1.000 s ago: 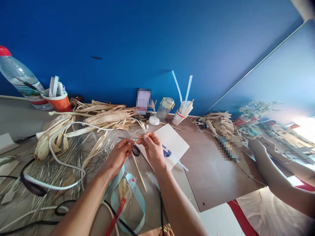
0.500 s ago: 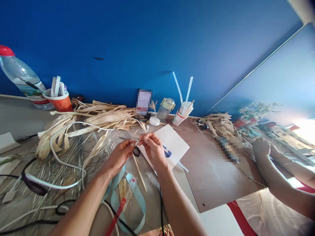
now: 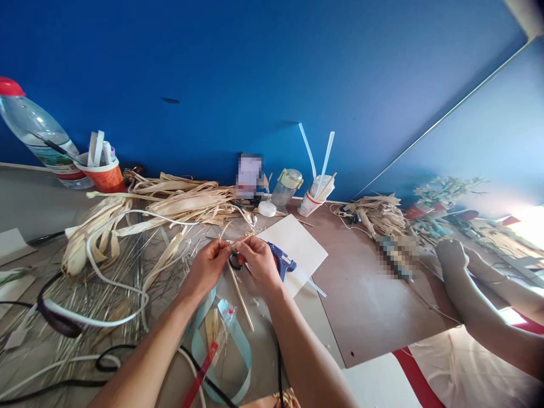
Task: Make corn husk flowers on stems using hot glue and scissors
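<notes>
My left hand (image 3: 208, 260) and my right hand (image 3: 258, 260) meet over the middle of the table, fingertips pinched together. Between them is a thin pale strip of corn husk (image 3: 224, 229), its end curling up above my left fingers; most of it is hidden. Just under the fingertips shows the black handle of scissors (image 3: 236, 262). A blue glue gun (image 3: 285, 262) lies on a white sheet (image 3: 306, 242) beside my right hand. Below the hands are a thin wooden stick (image 3: 241, 297) and a loop of light blue ribbon (image 3: 245, 348).
Dried corn husks (image 3: 191, 201) and thin wires (image 3: 123, 266) cover the left side, with a white cable (image 3: 96, 272) across them. A cup (image 3: 317, 195), a jar (image 3: 286, 187) and a phone (image 3: 249, 174) stand at the back. A co-worker's arms (image 3: 480, 300) rest at the right.
My right hand has moved slightly left and lower, closer against my left hand. More of the blue glue gun now shows. The strip stays between my fingers.
</notes>
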Tool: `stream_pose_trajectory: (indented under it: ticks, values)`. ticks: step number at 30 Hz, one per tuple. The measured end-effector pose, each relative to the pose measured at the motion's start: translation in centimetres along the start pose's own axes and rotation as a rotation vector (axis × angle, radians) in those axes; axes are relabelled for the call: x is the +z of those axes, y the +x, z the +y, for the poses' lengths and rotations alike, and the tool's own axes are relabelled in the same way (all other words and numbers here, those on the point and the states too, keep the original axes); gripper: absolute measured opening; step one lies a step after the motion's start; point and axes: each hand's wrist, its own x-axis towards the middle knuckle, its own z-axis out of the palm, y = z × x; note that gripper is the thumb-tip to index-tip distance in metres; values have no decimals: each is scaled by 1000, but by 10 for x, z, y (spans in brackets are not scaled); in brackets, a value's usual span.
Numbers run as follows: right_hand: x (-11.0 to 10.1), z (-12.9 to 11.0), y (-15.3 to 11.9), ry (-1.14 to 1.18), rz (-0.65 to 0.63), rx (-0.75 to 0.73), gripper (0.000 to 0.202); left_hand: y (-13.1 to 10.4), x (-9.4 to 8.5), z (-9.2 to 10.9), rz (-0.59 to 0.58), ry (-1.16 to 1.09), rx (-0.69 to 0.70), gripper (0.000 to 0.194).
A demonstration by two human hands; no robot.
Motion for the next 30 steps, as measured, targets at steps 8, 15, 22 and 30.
stream_pose_trajectory:
  ticks: [8,15,22,30]
  values:
    - [-3,-4,1,-114,182,-59,18,1,0,-8,7,-215,2,36]
    - [5,-14,-5,-84,180,-98,14,1,0,1,-1,-213,32,28]
    - [7,-23,-7,-110,250,-79,15,-2,0,0,-58,-147,44,23]
    - [4,-20,-5,-47,218,-85,16,-3,2,3,-32,-38,79,19]
